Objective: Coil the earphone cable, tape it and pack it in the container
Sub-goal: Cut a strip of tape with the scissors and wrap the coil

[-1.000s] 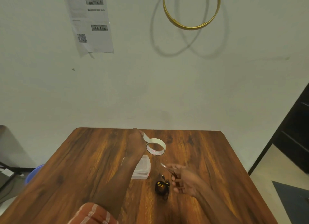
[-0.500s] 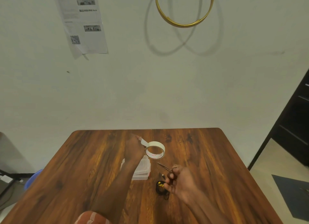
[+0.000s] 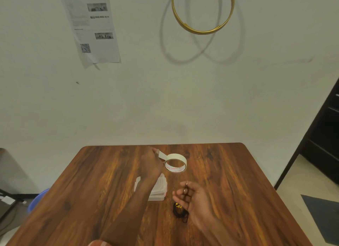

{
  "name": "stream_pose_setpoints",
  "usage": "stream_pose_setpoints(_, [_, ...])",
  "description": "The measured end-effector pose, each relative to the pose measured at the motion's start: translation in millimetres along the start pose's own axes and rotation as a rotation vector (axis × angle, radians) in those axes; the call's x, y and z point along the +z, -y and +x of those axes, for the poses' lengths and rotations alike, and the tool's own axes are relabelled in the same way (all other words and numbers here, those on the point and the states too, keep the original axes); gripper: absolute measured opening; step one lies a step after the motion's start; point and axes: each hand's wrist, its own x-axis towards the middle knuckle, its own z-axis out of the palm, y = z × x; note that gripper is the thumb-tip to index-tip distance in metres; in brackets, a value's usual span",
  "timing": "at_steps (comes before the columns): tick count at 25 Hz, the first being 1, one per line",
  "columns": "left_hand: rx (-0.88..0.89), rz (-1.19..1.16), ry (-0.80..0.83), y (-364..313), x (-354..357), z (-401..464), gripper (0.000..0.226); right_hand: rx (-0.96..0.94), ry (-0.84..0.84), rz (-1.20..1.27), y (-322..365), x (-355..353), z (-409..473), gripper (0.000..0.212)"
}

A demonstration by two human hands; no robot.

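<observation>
My left hand (image 3: 151, 163) is raised over the table and pinches the free end of a white tape roll (image 3: 175, 165), which hangs just to its right with a short strip pulled out. My right hand (image 3: 195, 198) holds small scissors (image 3: 185, 188), fingers through the handles, blades pointing up and away. A black coiled earphone cable (image 3: 178, 210) with a yellow mark lies on the table, partly under my right hand. A clear plastic container (image 3: 157, 190) sits under my left forearm, partly hidden by it.
The wooden table (image 3: 91, 190) stands against a white wall with a taped paper sheet (image 3: 91, 27) and a hanging gold hoop (image 3: 202, 11). A dark cabinet (image 3: 328, 145) is at the right, a blue bin (image 3: 36, 198) on the floor at the left.
My right hand has turned the scissors from pointing left to pointing upward and drawn slightly nearer to me. My left hand still holds the tape end, the roll hanging in about the same spot.
</observation>
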Motion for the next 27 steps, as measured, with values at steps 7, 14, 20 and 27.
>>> stream_pose_setpoints(7, [0.037,-0.016,-0.019,-6.3,-5.2,-0.9,0.007,0.214,0.253,0.262,4.7,14.9,-17.6,0.034])
stream_pose_setpoints(14, [0.012,-0.077,-0.051,-7.3,-2.3,-3.3,0.005,0.247,0.267,0.269,-6.4,23.7,-29.2,0.029])
stream_pose_setpoints(20, [-0.004,-0.173,-0.026,-12.1,-3.3,4.1,0.008,0.125,0.227,-0.062,-4.5,22.7,-21.7,0.031])
stream_pose_setpoints(27, [0.017,-0.135,-0.052,-18.3,-6.5,0.8,0.011,-0.045,0.252,-0.183,8.9,29.9,-12.2,0.036])
